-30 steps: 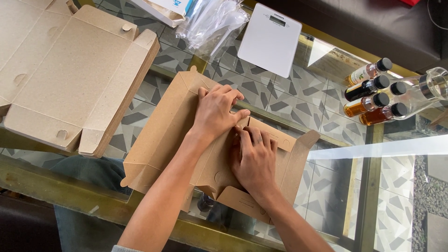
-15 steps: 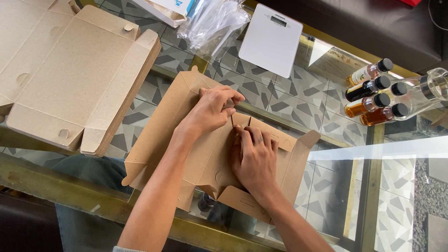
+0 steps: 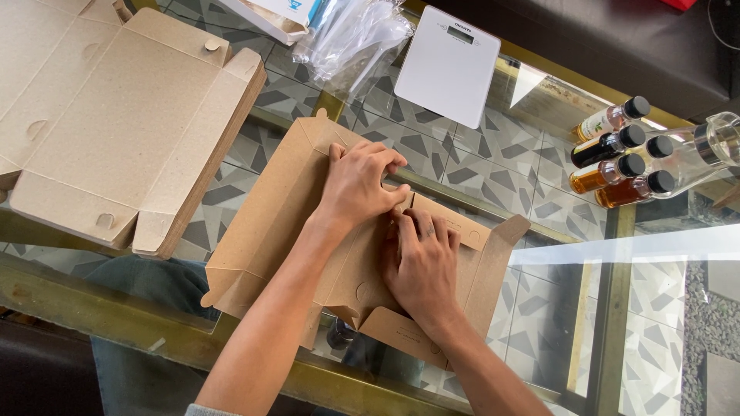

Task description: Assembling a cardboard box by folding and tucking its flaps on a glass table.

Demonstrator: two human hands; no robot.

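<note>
A flat brown cardboard box blank [image 3: 266, 223] lies on the glass table [image 3: 493, 166], its flaps partly folded up. My left hand [image 3: 358, 185] curls over a folded panel near the middle of the blank, fingers bent and pinching the edge. My right hand [image 3: 420, 262] lies flat on the cardboard just to the right, fingers pointing up and touching the same fold. The two hands meet at the fold line. One side flap [image 3: 497, 262] stands up at the right of the blank.
A stack of unfolded cardboard blanks [image 3: 116, 123] lies at the upper left. A white kitchen scale [image 3: 447, 65] and a clear plastic bag [image 3: 351, 35] sit at the top. Several small dark-capped bottles [image 3: 617, 158] stand at the right beside a glass jar [image 3: 713, 142].
My left hand has drawn back from flat to curled, pulling the panel edge over the fold. My right hand has stayed pressed on the cardboard.
</note>
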